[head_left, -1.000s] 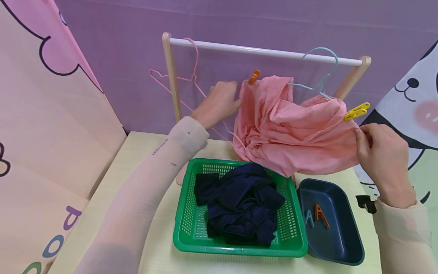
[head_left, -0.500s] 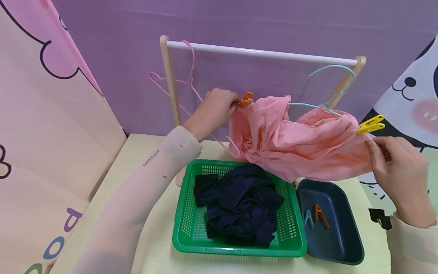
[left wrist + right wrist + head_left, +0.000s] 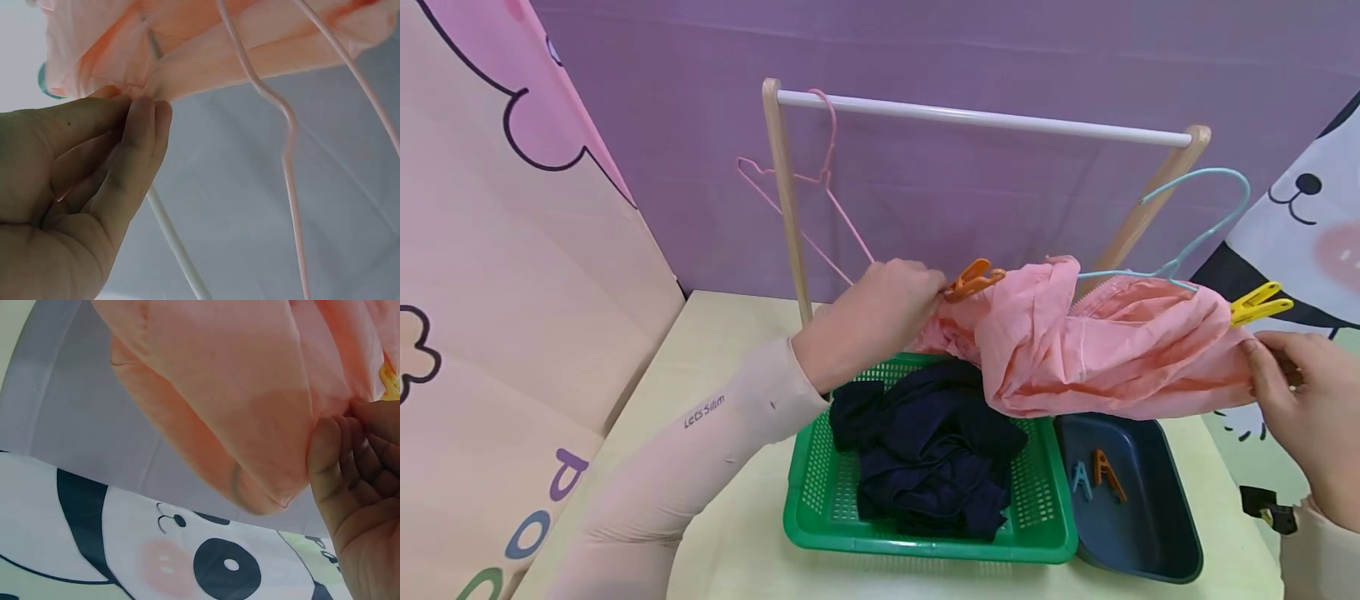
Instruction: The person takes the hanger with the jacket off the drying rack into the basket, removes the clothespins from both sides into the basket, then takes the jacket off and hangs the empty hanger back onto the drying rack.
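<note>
A pink zippered garment (image 3: 1112, 367) stretches between both hands, on a light blue hanger (image 3: 1213, 229) whose hook is off the rack's rod. An orange clothespin (image 3: 973, 281) clips its left end and a yellow clothespin (image 3: 1258, 305) its right. My left hand (image 3: 880, 312) pinches the cloth beside the orange clothespin; in the left wrist view, thumb and fingertips meet at the garment's (image 3: 187, 56) edge. My right hand (image 3: 1315, 408) pinches the other end near the yellow clothespin; the right wrist view shows the cloth (image 3: 231, 400) hanging from those fingers.
A wooden rack with a white rod (image 3: 985, 118) stands behind, with a pink hanger (image 3: 831, 146) on its left. Below sit a green basket (image 3: 928, 552) of dark navy cloth (image 3: 932, 458) and a dark blue tub (image 3: 1172, 533) holding a blue and an orange clothespin (image 3: 1108, 475).
The light blue hanger has come off the rod. The pink garment has moved down and to the right in both hands. My left hand has taken hold near the orange clothespin.
</note>
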Motion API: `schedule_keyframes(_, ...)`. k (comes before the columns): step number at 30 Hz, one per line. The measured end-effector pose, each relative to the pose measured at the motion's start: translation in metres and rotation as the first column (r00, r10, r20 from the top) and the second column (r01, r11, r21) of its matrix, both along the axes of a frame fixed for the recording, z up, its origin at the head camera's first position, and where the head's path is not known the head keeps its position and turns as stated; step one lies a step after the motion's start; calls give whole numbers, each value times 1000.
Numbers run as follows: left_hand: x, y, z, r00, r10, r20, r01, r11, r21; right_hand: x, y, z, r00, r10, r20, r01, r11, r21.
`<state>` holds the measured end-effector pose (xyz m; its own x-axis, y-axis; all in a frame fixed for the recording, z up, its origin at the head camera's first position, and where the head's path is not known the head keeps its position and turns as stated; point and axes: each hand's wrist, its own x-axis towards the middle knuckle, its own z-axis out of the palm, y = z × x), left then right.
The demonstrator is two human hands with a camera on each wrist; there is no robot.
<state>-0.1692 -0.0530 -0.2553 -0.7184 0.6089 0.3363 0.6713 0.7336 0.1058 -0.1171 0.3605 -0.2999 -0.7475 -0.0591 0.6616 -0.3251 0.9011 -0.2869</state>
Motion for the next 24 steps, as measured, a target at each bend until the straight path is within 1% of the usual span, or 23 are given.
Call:
schedule_keyframes(2, 10, -1, -5, 1000, -20, 10, 20, 1000, -2, 1, 1, -3, 1000, -1, 7, 1, 1000, 8)
schedule_keyframes(4, 18, -4, -11, 999, -27, 31, 27, 1000, 6, 1, 1, -6, 1000, 3, 6, -3, 1000, 22)
schedule_keyframes(6, 26, -7, -16, 998, -24, 58, 23, 999, 30, 1, 0, -8, 1000, 10, 0, -10, 999, 46)
schedule_keyframes(9, 38, -16, -26, 997, -16, 77, 11, 997, 71, 1, -4, -11, 999, 38, -17, -36, 996, 80)
schedule_keyframes(14, 57, -33, -43, 995, -45, 83, 31, 986, 162, 1, -13, -16, 991, 117, -67, -107, 986, 131)
schedule_keyframes(16, 64, -40, -49, 994, -51, 96, 33, 982, 185, -1, -16, -19, 982, 161, -97, -147, 979, 144)
schedule_keyframes(19, 71, -49, -57, 990, -38, 136, 10, 979, 203, -5, -23, -24, 967, 224, -125, -204, 967, 150)
schedule_keyframes(21, 75, -56, -63, 984, -15, 178, -23, 977, 211, -8, -29, -28, 953, 265, -143, -245, 958, 146)
schedule_keyframes(24, 78, -69, -70, 974, 27, 227, -79, 972, 221, -9, -40, -32, 938, 318, -135, -301, 944, 136)
